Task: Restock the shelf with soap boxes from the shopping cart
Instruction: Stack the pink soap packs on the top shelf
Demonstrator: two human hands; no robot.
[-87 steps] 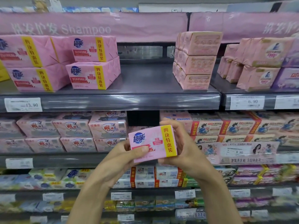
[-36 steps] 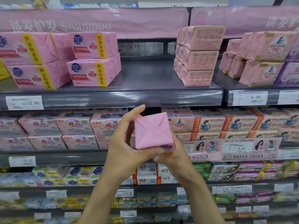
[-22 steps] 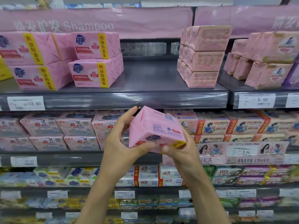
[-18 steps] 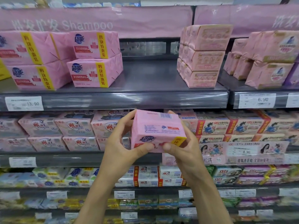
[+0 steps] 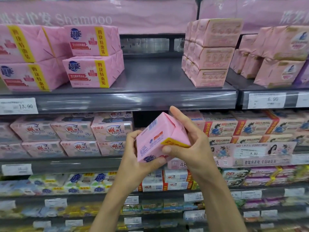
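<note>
A pink soap box [image 5: 158, 138] with a yellow band is held tilted in front of the second shelf, its barcode side up. My left hand [image 5: 133, 158] grips its lower left edge, thumb under the bottom. My right hand [image 5: 189, 141] grips the right end, fingers curled over the top and thumb on the yellow band. Matching pink soap boxes [image 5: 93, 71] are stacked two high on the upper grey shelf [image 5: 133, 99] at left. The shopping cart is out of view.
A bare stretch of the upper shelf lies between the matching boxes and a stack of paler pink packs [image 5: 210, 52]. More pink packs [image 5: 280, 54] stand at right. Lower shelves are packed with soap products [image 5: 110, 129]. Price tags [image 5: 18, 106] line the shelf edges.
The box has been turned in both hands from its front face to its end, then to a tilted pose with the barcode side up. It stays in front of the second shelf.
</note>
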